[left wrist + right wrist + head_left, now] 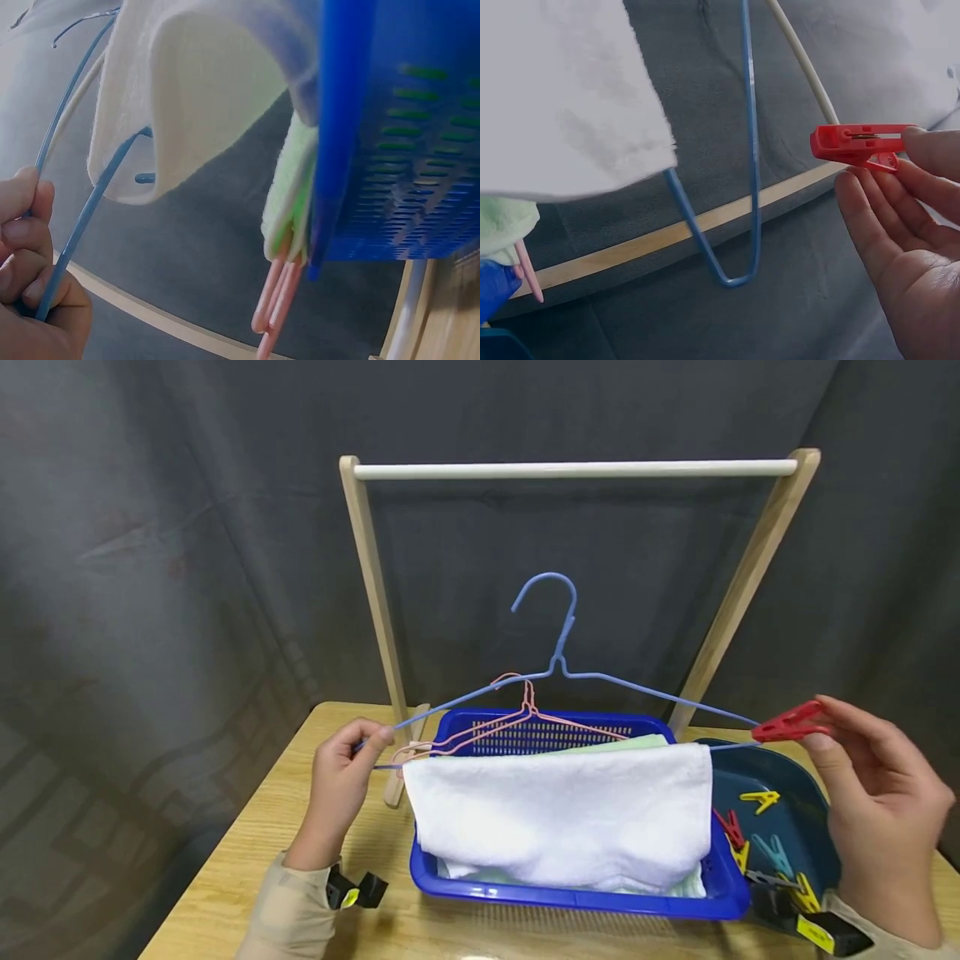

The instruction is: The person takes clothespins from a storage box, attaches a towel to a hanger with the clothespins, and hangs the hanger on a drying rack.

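Observation:
My left hand grips the left end of a blue wire hanger, its fingers curled round the wire in the left wrist view. A white towel is draped over the hanger's lower bar and hangs in front of a blue basket. Between thumb and fingers of my right hand is a red clothespin. In the right wrist view, the red clothespin is apart from the bent end of the blue hanger and from the towel.
A wooden rack with a white rod stands behind. Pink hangers and a light green cloth are in the basket. On the right, a dark teal tub holds several clothespins, including a yellow clothespin. Everything stands on a wooden table.

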`<state>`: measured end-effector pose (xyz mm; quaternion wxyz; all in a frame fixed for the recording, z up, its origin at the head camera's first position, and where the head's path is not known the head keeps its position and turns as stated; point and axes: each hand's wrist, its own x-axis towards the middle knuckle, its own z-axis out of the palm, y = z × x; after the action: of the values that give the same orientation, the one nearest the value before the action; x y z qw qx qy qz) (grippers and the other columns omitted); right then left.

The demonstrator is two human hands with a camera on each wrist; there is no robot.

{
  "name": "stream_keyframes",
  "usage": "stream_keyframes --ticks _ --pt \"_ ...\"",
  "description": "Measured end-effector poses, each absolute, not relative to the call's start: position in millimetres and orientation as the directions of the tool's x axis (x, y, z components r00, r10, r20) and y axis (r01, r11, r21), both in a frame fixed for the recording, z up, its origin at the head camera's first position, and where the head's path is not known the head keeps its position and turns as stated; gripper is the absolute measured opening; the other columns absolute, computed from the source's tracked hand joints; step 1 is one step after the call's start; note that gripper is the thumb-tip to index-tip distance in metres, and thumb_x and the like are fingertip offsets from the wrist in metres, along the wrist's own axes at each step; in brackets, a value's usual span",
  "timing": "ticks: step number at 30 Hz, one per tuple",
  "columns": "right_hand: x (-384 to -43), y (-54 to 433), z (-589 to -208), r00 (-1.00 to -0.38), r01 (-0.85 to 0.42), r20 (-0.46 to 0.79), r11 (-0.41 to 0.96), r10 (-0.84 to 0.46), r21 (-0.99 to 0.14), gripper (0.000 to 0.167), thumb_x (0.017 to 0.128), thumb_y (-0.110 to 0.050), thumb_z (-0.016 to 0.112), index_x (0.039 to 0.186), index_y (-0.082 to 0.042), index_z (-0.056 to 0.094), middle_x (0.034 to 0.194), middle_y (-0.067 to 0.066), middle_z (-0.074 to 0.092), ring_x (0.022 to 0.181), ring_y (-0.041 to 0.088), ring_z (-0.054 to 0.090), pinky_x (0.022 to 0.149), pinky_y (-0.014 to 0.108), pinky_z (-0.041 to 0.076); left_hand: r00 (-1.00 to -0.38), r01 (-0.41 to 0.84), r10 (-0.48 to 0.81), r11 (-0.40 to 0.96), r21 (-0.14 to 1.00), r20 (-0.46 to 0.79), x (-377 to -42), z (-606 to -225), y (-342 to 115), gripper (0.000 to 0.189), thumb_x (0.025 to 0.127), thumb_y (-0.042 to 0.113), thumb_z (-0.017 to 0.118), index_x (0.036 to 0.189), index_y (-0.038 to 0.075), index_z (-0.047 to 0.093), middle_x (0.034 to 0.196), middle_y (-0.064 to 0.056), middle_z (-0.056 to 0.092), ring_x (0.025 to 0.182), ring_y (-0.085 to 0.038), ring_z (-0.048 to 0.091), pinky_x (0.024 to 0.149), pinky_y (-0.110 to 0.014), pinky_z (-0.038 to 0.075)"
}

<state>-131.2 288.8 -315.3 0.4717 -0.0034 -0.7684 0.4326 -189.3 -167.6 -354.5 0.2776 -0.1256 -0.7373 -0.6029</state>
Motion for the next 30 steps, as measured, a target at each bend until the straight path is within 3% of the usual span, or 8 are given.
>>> stream_keyframes --ticks 5,12,21,30 --pt "-135.0 289.2 -316.8 -0.548 -0.464 0.758 0.626 0.354 -0.627 0.038 0.095 0.009 0.063 0.132 0.001 0.065 0.122 -0.004 0.067 0.108 0.002 0.063 0.093 0.009 0.044 -0.801 0.539 -0.15 0.243 0.807 0.58 -184.5 -351.5 -167.5 0.014 0.099 0.005 0.065 0.087 0.0 0.069 0.071 0.004 0.056 0.059 -0.012 0.035 0.054 -0.029 0.032" --pt "-134.4 287.0 -317.9 -0.573 -0.469 0.769 0.654 0.285 -0.593 0.042 0.091 0.015 0.065 0.131 0.004 0.064 0.124 -0.011 0.064 0.116 0.002 0.061 0.094 0.01 0.043 -0.792 0.55 -0.145 0.253 0.796 0.593 -180.6 -347.4 -166.7 0.013 0.098 0.004 0.065 0.087 -0.001 0.069 0.073 0.003 0.057 0.059 -0.013 0.036 0.054 -0.029 0.033" --pt "-137.3 291.8 -323.9 -0.562 -0.61 0.81 0.577 0.169 -0.543 0.038 0.087 0.021 0.064 0.124 0.012 0.064 0.118 0.003 0.067 0.107 0.006 0.064 0.093 0.011 0.045 -0.783 0.558 -0.142 0.266 0.786 0.605 -179.2 -345.9 -168.6 0.013 0.098 0.002 0.065 0.086 0.0 0.069 0.075 0.005 0.059 0.06 -0.012 0.038 0.055 -0.028 0.034" --pt "-141.5 295.9 -327.2 -0.604 -0.556 0.769 0.58 0.211 -0.596 0.033 0.084 0.022 0.068 0.116 0.015 0.066 0.109 -0.007 0.069 0.097 0.004 0.065 0.088 0.01 0.047 -0.789 0.554 -0.14 0.259 0.791 0.598 -178.2 -344.1 -168.8 0.013 0.098 0.003 0.065 0.087 0.0 0.069 0.075 0.004 0.059 0.061 -0.013 0.038 0.055 -0.028 0.034"
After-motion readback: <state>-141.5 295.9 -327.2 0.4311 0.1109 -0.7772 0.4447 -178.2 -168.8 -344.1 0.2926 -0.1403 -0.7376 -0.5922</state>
